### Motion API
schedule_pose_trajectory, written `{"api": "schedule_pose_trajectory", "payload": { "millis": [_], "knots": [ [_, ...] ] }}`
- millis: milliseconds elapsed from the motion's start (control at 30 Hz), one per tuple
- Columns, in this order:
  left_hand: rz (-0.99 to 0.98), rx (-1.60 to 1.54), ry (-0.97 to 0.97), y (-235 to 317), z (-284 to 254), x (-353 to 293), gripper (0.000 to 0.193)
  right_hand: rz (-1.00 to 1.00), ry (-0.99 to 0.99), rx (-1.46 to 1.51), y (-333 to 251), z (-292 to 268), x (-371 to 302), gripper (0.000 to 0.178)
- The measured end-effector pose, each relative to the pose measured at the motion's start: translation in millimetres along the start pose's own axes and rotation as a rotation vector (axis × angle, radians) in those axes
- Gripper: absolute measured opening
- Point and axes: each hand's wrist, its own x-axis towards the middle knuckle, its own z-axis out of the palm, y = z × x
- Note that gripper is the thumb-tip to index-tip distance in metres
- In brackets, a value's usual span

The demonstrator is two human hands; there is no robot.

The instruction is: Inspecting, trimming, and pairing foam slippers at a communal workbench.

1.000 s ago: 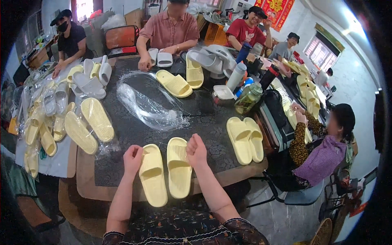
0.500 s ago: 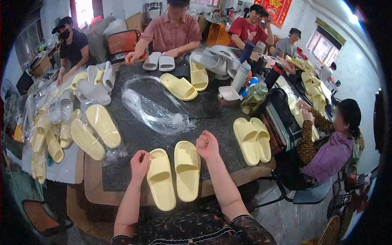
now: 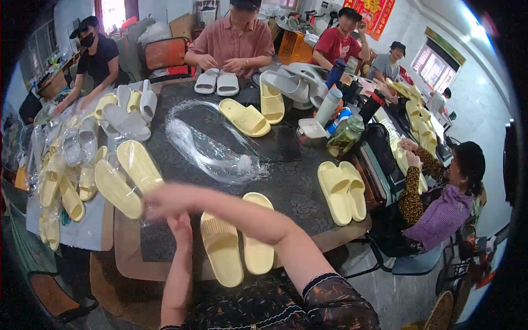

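Observation:
My right forearm crosses to the left above a pair of pale yellow slide slippers (image 3: 222, 258) at the table's near edge. My right hand (image 3: 166, 200) is smeared by motion beside a second yellow pair in a clear plastic bag (image 3: 117, 190). Just below it, my left hand (image 3: 180, 226) is partly covered by the right one, left of the near pair. Its fingers are mostly hidden, so I cannot make out a hold in either hand. The near slippers lie side by side, soles down, the right one partly behind my forearm.
Thin clear plastic strands (image 3: 209, 151) lie mid-table. Another yellow pair (image 3: 342, 192) lies to the right, by a bottle (image 3: 345, 137). Bagged yellow and grey slippers (image 3: 88, 143) crowd the left. A person (image 3: 231, 41) across the table handles grey slippers (image 3: 216, 83); other people sit around.
My right hand has swung left from beside the near slippers, across to the left hand and bagged pair. My left hand has dropped slightly. The person opposite has brought both hands to the grey slippers.

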Motion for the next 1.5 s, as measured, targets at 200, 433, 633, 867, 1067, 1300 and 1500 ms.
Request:
{"api": "schedule_pose_trajectory", "payload": {
  "millis": [200,433,633,867,1067,1300,1500],
  "knots": [
    [0.028,-0.320,-0.083,-29,-1,-2,0.042,-0.037,0.266,-0.274,18,58,-68,0.038],
    [-0.018,0.119,-0.061,-23,4,2,0.023,0.254,0.377,0.049,23,65,-174,0.025],
    [0.115,0.284,-0.094,-15,14,-1,0.024,0.151,1.066,0.414,68,112,-182,0.015],
    [0.159,0.336,-0.100,-22,12,0,0.027,0.172,1.015,0.569,68,105,-185,0.011],
    [0.080,0.169,-0.128,-2,12,-4,0.036,-0.335,0.868,1.177,48,82,-229,0.089],
    [0.159,0.272,-0.621,48,37,-2,0.061,-0.249,0.834,1.383,49,69,-252,0.108],
    [-0.035,0.063,-0.452,74,99,55,0.070,-0.204,1.130,1.721,103,-10,-212,0.044]
  ]
}}
